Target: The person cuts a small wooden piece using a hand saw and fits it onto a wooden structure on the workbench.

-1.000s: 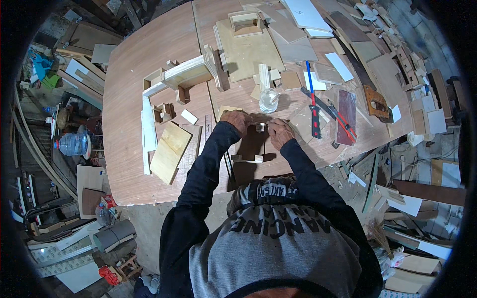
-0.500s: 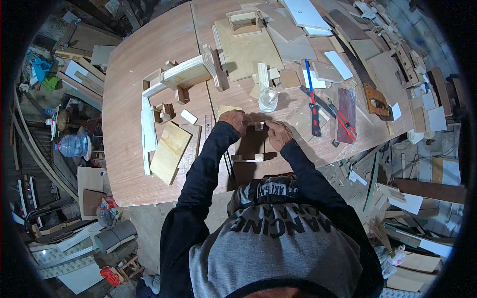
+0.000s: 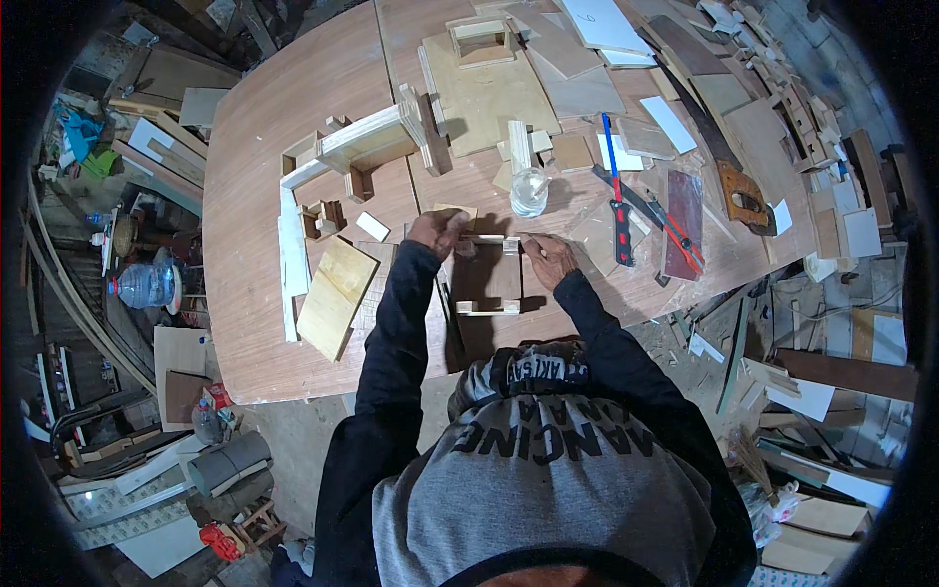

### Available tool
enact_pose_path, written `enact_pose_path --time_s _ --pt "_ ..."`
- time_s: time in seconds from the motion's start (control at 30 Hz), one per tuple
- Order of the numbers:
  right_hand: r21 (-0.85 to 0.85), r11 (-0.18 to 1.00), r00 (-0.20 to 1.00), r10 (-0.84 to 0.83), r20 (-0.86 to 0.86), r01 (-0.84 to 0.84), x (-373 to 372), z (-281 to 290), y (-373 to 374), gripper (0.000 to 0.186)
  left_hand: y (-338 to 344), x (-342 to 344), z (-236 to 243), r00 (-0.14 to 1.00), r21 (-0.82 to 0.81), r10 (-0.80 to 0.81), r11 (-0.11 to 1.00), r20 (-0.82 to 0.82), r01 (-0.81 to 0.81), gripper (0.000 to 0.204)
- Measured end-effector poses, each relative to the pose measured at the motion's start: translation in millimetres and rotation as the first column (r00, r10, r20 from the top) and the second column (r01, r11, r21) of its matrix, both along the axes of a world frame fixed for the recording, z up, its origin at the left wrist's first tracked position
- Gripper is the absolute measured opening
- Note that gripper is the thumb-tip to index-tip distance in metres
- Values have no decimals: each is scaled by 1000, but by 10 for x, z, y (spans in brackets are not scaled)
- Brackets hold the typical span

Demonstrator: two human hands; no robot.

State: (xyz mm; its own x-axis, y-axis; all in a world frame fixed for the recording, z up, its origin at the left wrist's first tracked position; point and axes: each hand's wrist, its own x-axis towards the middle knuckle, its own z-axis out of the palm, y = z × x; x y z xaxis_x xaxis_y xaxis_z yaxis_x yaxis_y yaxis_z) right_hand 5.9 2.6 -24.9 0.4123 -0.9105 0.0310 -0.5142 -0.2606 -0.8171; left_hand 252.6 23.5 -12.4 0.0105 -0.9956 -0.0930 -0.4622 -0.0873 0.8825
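A narrow wooden strip [image 3: 483, 238] with a small block [image 3: 512, 247] at its right end lies across the far side of a brown panel [image 3: 492, 282]. My left hand [image 3: 436, 233] is at the strip's left end, fingers bunched and slightly blurred; what they pinch is hidden. At the other end my right hand [image 3: 549, 259] has its thumb and fingertips closed against the strip and block. Nearer my body, a second strip [image 3: 487, 312] bears a small block at each end. Just beyond my left hand lies a flat wood piece [image 3: 458, 210].
Beyond my hands stands a clear jar [image 3: 529, 193]. To the right lie a blue-and-red tool [image 3: 620, 220], red-handled cutters [image 3: 682, 245] and a handsaw [image 3: 741, 199]. Leftward are a plywood board [image 3: 335, 298] and a wooden frame assembly [image 3: 367, 137].
My hands have drawn apart, the left one moving left and the right one slightly aside. More of the far strip and the brown panel now shows between them.
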Motion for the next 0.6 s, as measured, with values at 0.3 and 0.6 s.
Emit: enact_pose_path --time_s 0.3,0.6 --pt "96 995 999 4 -32 -1 -1 43 -8 41 287 89 -272 971 275 234 937 -36 -216 50" --pt "143 990 999 -1 -44 8 23 -10 -24 44 372 28 -348 915 299 294 931 -275 -210 42"
